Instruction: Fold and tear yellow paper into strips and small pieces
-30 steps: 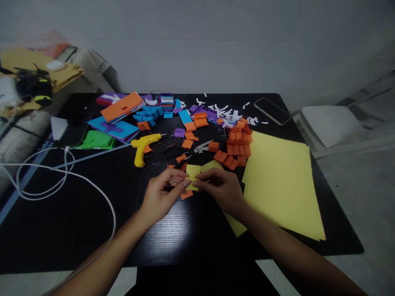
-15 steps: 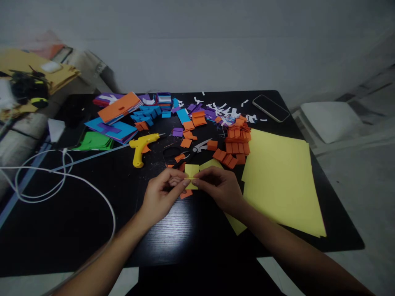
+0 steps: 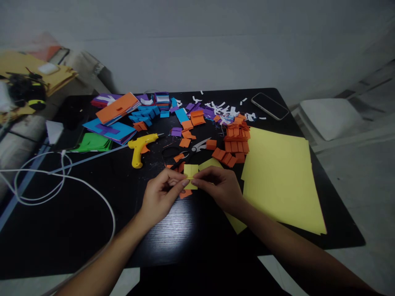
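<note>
A small yellow paper piece with a crease across it is pinched between both hands near the middle of the table. My left hand grips its left edge with thumb and fingers. On the right edge, my right hand has thumb and fingertips closed. Small orange paper pieces lie just under and behind the yellow one. Partly beneath my right hand and forearm is a larger yellow sheet. Scissors rest behind my hands among orange folded pieces.
A yellow glue gun lies left of centre. Yellow sheets are stacked on the right, with a phone behind. Coloured paper stacks and white scraps line the back. A white cable loops across the left.
Both hands keep their pinch on the small yellow paper, with barely any movement. The view has shifted very slightly.
</note>
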